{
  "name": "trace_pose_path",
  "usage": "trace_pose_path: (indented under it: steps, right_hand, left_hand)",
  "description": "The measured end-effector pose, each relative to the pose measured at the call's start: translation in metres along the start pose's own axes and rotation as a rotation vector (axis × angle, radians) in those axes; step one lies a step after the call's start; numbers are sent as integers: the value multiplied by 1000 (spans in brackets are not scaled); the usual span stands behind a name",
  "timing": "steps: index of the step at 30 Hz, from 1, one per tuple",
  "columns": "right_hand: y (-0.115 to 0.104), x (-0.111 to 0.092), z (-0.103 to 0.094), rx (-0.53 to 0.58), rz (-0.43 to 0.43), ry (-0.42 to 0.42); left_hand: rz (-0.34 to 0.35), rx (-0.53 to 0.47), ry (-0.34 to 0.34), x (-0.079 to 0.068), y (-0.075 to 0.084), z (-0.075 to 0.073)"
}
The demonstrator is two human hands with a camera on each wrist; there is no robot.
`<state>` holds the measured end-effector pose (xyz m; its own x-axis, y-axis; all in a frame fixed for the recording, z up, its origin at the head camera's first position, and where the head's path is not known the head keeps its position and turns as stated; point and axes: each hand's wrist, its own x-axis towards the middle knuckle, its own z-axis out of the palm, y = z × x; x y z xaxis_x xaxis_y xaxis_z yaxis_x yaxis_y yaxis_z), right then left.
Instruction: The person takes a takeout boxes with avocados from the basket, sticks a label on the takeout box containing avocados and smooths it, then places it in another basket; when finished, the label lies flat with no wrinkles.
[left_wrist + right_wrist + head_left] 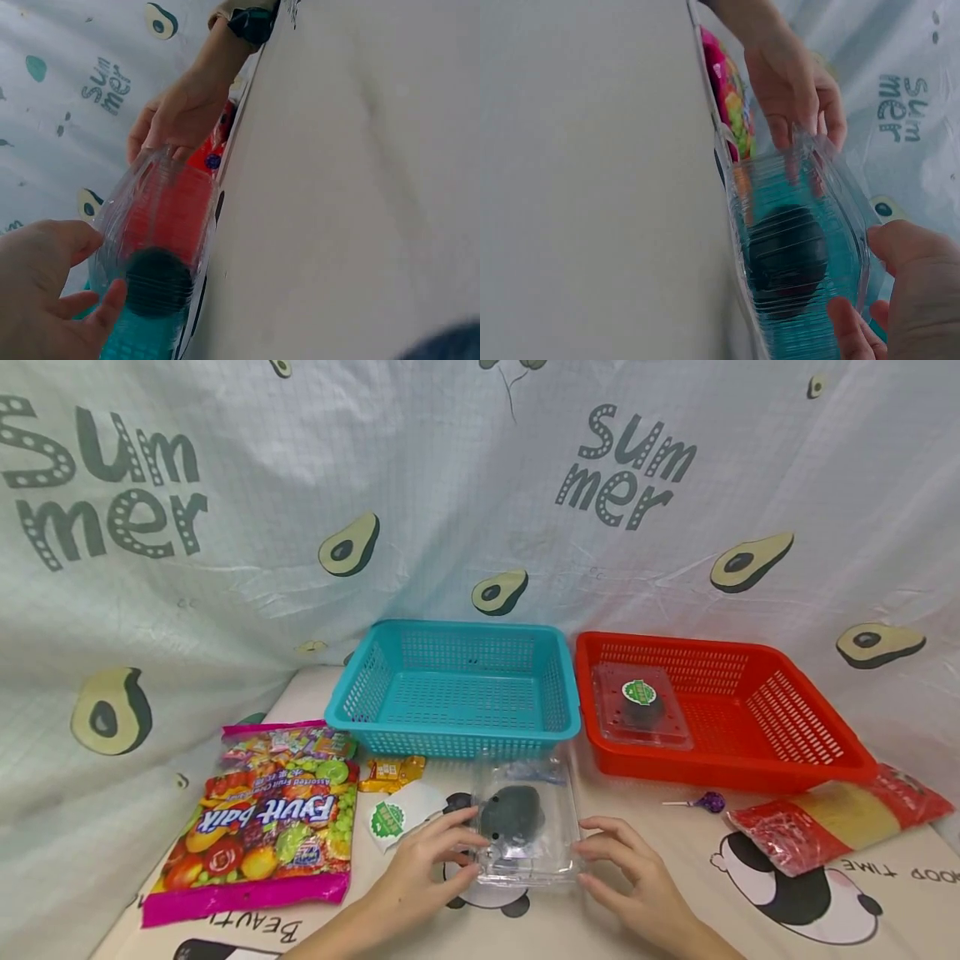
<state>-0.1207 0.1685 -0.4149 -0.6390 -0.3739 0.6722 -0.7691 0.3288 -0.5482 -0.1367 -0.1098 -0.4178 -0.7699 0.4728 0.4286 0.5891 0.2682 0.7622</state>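
Note:
A clear plastic clamshell box (557, 847) with a dark green, rounded thing (517, 814) like an avocado inside lies on the table in front of me. My left hand (429, 860) is at the box's left side, its fingertips overlapping the edge in the head view. On the opposite side, the fingertips of my right hand (626, 877) touch the right edge. Both hands have loosely bent, spread fingers. In the left wrist view the thumb and fingers of the left hand (49, 289) meet the box wall. The right wrist view has the right hand (911, 292) beside the lid.
Behind stand a turquoise basket (457, 739) and a red basket (720, 772) holding another clear box (675, 735). Left are candy bags (262, 827), an orange packet (392, 772) and a white item with a green sticker (386, 820). Right are a lollipop (708, 802) and a red-and-yellow packet (840, 818).

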Motion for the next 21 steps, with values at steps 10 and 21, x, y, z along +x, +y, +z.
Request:
trace_pose_path:
  steps: [10, 21]
  right_hand:
    - [7, -5, 1, 195, -3, -21]
    - [11, -9, 2, 235, 48, -26]
  left_hand:
    - [-237, 289, 58, 5, -24, -42]
    - [-528, 485, -47, 2, -44, -79]
